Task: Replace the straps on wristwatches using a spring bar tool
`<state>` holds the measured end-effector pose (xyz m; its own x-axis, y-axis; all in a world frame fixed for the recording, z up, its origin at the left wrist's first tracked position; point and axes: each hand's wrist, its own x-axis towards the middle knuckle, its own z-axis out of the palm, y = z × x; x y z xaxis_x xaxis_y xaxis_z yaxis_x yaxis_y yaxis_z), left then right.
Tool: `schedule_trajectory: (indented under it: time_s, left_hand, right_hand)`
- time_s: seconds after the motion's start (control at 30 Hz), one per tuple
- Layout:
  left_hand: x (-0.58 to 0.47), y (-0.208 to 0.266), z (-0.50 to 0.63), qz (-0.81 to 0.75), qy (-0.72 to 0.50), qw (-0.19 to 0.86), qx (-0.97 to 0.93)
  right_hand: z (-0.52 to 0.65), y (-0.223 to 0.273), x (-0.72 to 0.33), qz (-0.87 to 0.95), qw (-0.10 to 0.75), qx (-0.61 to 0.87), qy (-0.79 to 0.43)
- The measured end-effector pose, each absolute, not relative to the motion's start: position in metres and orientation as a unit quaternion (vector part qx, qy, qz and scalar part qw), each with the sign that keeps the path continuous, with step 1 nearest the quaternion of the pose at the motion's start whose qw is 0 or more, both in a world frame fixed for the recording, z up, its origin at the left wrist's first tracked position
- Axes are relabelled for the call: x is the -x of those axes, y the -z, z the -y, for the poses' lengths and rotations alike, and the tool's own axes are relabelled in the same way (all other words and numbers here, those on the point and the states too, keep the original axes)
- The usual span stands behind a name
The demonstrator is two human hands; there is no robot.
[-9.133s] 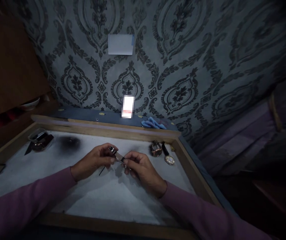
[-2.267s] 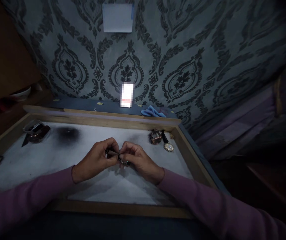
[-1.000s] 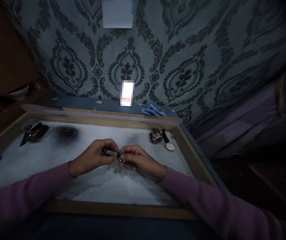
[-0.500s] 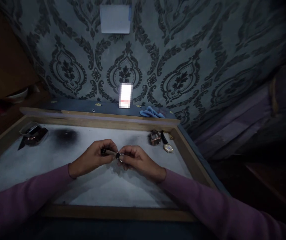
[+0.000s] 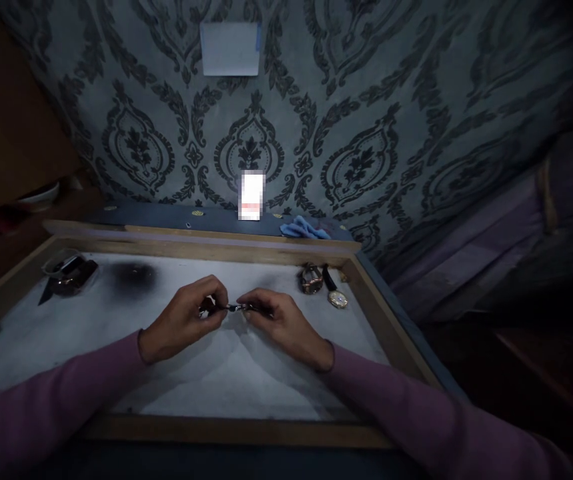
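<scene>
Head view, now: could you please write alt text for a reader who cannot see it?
The left hand and right hand hold a small shiny dark item between them over a wood-edged tray. A gold-rimmed watch lies near its far right corner; a blue cloth rests behind the tray.

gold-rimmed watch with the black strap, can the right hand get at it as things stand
Probably yes: nothing visible blocks the way to the gold-rimmed watch, though the right hand is pinching a small shiny piece.
</scene>
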<state>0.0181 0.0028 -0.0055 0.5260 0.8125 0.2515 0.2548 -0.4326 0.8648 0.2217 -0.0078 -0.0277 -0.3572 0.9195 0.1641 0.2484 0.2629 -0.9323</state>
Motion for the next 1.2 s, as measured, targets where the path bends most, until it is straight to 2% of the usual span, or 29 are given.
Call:
schedule_trajectory:
  time_s: [0.2,0.3,0.4,0.57,0.83,1.2]
  left_hand:
    - [-0.023,0.009,-0.003,-0.334,-0.324,0.670,-0.579]
    - [-0.025,0.011,-0.003,-0.340,-0.337,0.744,-0.466]
    - [-0.026,0.013,-0.003,-0.350,-0.297,0.790,-0.406]
    - [-0.026,0.017,-0.002,-0.351,-0.260,0.809,-0.393]
    - [-0.024,0.016,-0.004,-0.351,-0.331,0.770,-0.418]
    - [-0.018,0.023,-0.009,-0.347,-0.359,0.751,-0.433]
  right_hand:
    - [0.004,0.033,-0.223,0.675,0.428,0.421,-0.429]
    - [0.004,0.035,-0.224,0.676,0.437,0.417,-0.423]
    - [0.004,0.036,-0.224,0.682,0.436,0.416,-0.414]
    - [0.006,0.037,-0.224,0.683,0.427,0.422,-0.416]
    - [0.004,0.039,-0.224,0.677,0.411,0.418,-0.445]
    - [-0.002,0.049,-0.231,0.740,0.341,0.449,-0.367]
